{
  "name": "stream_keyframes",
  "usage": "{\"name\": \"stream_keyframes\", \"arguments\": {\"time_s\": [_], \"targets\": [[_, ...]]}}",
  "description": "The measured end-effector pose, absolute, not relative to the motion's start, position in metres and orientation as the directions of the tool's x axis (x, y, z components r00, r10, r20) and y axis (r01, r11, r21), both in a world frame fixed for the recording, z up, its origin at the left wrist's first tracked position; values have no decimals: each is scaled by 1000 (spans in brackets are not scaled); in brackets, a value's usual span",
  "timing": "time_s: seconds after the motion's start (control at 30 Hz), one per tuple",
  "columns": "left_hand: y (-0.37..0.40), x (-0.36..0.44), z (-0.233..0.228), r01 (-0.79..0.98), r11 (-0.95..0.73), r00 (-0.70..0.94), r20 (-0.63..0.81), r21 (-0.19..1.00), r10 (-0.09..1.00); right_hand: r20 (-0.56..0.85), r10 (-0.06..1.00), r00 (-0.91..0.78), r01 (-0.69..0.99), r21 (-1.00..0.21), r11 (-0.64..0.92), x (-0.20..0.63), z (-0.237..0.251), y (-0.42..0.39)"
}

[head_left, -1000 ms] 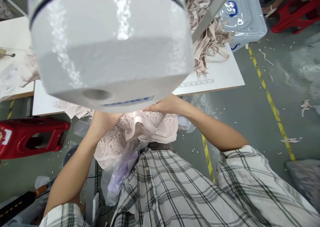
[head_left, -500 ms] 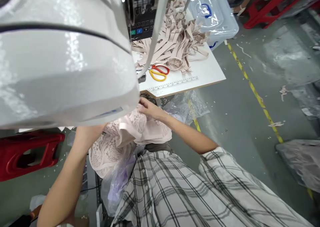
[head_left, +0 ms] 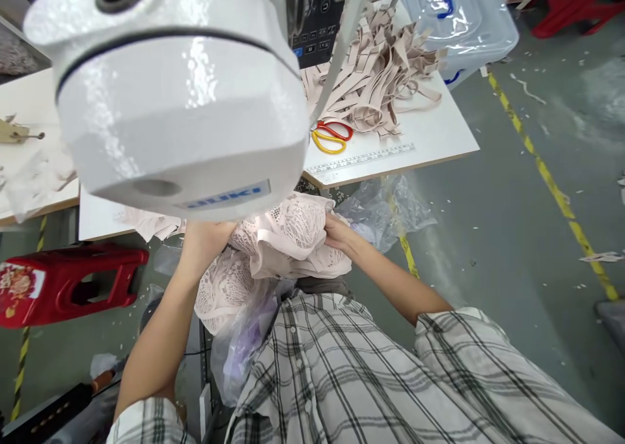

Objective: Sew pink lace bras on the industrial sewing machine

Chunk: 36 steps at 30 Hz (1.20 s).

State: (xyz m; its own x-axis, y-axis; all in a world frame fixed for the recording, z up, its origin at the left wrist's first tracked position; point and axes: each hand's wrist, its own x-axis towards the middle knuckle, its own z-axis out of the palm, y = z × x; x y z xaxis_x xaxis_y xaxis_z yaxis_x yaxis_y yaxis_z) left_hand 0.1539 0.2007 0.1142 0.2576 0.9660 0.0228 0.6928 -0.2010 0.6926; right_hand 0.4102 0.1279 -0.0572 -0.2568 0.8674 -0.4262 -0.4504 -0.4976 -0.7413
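A pale pink lace bra (head_left: 297, 226) lies bunched over my lap, below the head of a white sewing machine (head_left: 195, 118). My right hand (head_left: 338, 231) pinches the edge of its right cup between thumb and fingers. At the left side of the bra, my left hand (head_left: 209, 241) is curled against the fabric, its fingertips hidden by the machine head. More pink lace (head_left: 227, 288) hangs down on the left, over a clear plastic bag (head_left: 244, 359) with something purple inside. The needle area is hidden behind the machine head.
Beige straps (head_left: 371, 73) are heaped on the white table (head_left: 439, 144), with red-and-yellow-handled scissors (head_left: 333, 137) and a ruler (head_left: 366, 159) at its front. Behind stands a clear lidded box (head_left: 473, 27). A red stool (head_left: 73, 281) is at left; plastic film (head_left: 400, 203) hangs at right.
My right hand has moved from beside the machine head out to the right cup's edge. The lace cup is more spread out. The view has shifted, showing more of the left side.
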Motion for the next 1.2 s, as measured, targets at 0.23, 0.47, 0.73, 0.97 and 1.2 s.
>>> {"name": "stream_keyframes", "arguments": {"time_s": [0.23,0.47,0.73,0.97,1.2], "targets": [[195,137,105,742,-295,295,102,602,950,-409,912,-6,-437,-820,-370,442,-21,133],[126,147,122,709,-521,298,468,475,832,-209,960,187,-265,-952,-155,459,50,120],[115,181,133,566,-578,664,90,588,742,25,786,-618,84,-992,98,389,106,107],[156,164,106,673,-31,108,-57,739,992,-25,971,-237,397,-915,73,382,80,151],[180,172,99,604,-186,123,139,775,983,-36,978,-205,370,-928,43,378,76,170]]}}
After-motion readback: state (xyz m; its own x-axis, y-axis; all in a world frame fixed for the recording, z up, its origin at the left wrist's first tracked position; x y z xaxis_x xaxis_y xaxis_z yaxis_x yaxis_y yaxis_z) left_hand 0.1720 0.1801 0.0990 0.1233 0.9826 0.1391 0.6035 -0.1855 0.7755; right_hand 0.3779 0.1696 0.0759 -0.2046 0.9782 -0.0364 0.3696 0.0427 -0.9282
